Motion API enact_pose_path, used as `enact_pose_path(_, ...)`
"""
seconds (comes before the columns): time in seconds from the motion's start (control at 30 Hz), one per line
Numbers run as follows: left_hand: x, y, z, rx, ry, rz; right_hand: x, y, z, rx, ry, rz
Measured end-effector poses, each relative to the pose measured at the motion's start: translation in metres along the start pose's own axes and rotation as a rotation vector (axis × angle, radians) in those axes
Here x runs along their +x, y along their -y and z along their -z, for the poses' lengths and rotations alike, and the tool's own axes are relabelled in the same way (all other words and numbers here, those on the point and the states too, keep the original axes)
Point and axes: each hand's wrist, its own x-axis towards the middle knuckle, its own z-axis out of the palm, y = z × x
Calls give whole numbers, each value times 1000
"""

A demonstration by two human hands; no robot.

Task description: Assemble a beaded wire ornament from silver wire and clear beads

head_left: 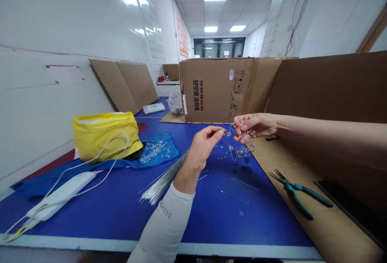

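My left hand (205,144) is raised over the blue table, thumb and index finger pinched on a clear bead (228,134). Close by on the right, my right hand (252,128) has its fingers closed around thin wire carrying several clear beads. Part of this beaded wire (242,151) dangles below the fingers. Under my left forearm lies a bundle of straight silvery wires (163,182). Small dark rings (246,169) and a few loose wires rest on the table beneath my hands. More clear beads (155,150) are spread on a blue cloth at the left.
Open pliers (298,192) with green handles lie on cardboard at the right, beside a dark flat object (347,202). A yellow bag (105,134) and a white power strip (62,194) with a cable are at the left. A large cardboard box (214,94) stands behind.
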Motion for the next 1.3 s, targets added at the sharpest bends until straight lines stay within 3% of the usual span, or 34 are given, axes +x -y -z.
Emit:
enact_pose_path(0.73,0,0,-1,7,-8,-57,2,6,-3,26,58,-68)
enact_pose_path(1.1,0,2,-1,-5,2,-58,6,4,1,-7,-2,-91)
enact_pose_path(1.3,0,3,-2,-4,4,-50,5,6,3,62,50,-95)
